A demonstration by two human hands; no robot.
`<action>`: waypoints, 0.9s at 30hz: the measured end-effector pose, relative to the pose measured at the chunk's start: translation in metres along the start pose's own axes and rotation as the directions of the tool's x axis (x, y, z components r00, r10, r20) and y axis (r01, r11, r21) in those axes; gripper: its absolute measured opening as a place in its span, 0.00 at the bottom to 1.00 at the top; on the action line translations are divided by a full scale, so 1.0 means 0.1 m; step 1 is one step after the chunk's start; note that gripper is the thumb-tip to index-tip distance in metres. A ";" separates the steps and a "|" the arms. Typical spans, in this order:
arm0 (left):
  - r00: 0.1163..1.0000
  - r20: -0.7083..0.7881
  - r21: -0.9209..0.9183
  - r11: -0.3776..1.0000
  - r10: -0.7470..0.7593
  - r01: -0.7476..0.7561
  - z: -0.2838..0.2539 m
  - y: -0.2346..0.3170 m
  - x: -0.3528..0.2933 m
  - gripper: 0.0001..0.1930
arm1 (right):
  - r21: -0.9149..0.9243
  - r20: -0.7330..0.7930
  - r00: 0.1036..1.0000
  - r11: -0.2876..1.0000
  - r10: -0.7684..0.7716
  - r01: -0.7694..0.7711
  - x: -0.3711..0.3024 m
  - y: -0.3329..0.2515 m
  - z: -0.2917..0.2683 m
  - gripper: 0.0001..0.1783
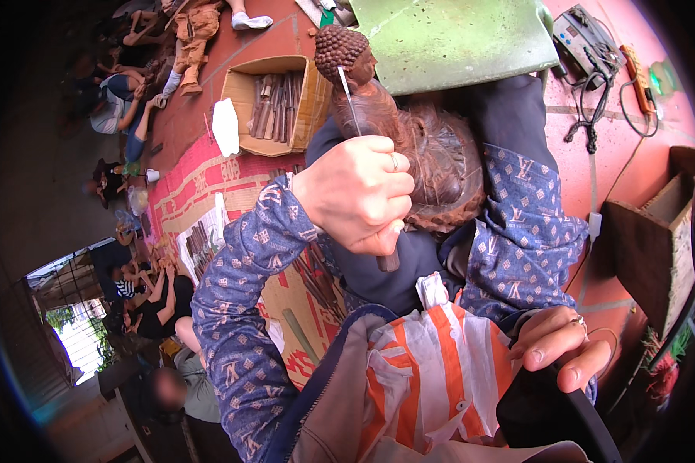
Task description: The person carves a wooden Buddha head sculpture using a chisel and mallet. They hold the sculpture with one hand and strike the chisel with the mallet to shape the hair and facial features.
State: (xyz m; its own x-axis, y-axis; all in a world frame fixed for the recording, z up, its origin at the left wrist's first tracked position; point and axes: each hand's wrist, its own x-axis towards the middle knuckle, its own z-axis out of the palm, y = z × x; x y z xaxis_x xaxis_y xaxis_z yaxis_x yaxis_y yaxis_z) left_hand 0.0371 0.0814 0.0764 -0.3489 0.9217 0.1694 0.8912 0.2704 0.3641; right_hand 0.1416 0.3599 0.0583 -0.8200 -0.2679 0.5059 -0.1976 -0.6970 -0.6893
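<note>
My left hand (357, 194), with a ring on one finger, is closed around the wooden handle of a carving chisel (350, 99). The chisel's long thin blade points away from me and crosses the neck of a dark brown wooden carved figure (446, 162). The figure has a knobbed head turned to the right and rests across my lap between my legs. Low on the right, my right hand (557, 347) has bent fingers spread apart, with nothing visible in them. Those fingers are close to a black curved object (567, 417); contact is unclear.
A cardboard box (236, 108) of wooden-handled tools stands at far left on a red patterned mat (197, 181), where more tools lie. A green stool top (455, 46) is ahead. Right are a corded electrical unit (587, 42) and wooden box (652, 251). Several people sit at far left.
</note>
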 end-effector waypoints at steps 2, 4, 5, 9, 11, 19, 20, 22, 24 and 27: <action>1.000 0.009 -0.014 1.000 0.007 -0.006 -0.05 0.00 0.02 0.11 | -0.002 0.003 1.000 1.000 -0.003 0.003 -0.01 -0.01 0.00 0.11; 1.000 -0.001 -0.030 1.000 0.006 -0.006 -0.09 0.02 0.03 0.11 | -0.009 0.005 1.000 1.000 -0.005 0.005 -0.02 -0.03 0.01 0.11; 1.000 -0.005 -0.037 0.999 0.006 -0.007 -0.10 0.03 0.05 0.11 | -0.014 0.006 1.000 1.000 -0.004 0.004 -0.02 -0.04 0.01 0.11; 0.999 -0.026 -0.018 1.000 0.024 -0.024 -0.14 0.12 0.15 0.13 | -0.034 -0.008 1.000 0.999 -0.025 0.025 -0.03 -0.05 0.02 0.11; 0.999 0.002 0.024 0.998 0.050 -0.050 -0.13 0.35 0.24 0.14 | -0.025 0.004 0.999 0.999 -0.043 0.043 -0.03 -0.04 0.01 0.11; 0.968 -0.245 0.253 0.967 0.056 0.008 0.18 0.27 0.49 0.12 | -0.003 0.031 0.998 0.999 -0.054 0.054 -0.03 0.01 -0.05 0.11; 0.946 -0.320 0.214 0.977 0.056 0.015 0.18 0.21 0.53 0.17 | -0.002 0.027 0.999 0.999 -0.046 0.046 0.01 0.00 -0.04 0.11; 0.903 -0.423 0.228 0.973 0.078 0.023 0.19 0.09 0.59 0.14 | -0.001 0.024 0.999 0.999 -0.043 0.043 0.01 0.00 -0.05 0.11; 0.891 -0.452 0.216 0.974 0.038 0.068 0.17 0.08 0.62 0.20 | 0.000 0.024 0.998 0.999 -0.051 0.051 -0.05 0.04 -0.08 0.12; 0.900 -0.436 0.240 0.966 0.018 0.097 0.19 0.01 0.63 0.28 | -0.026 0.010 0.999 0.999 -0.037 0.037 -0.04 0.04 -0.07 0.12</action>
State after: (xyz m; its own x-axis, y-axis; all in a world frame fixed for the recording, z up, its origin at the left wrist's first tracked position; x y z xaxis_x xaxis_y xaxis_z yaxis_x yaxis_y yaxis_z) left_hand 0.0215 0.1452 0.0697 -0.4245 0.7127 0.5584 0.8964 0.4177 0.1484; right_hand 0.1403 0.3629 0.0501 -0.8066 -0.2490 0.5361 -0.2416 -0.6890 -0.6834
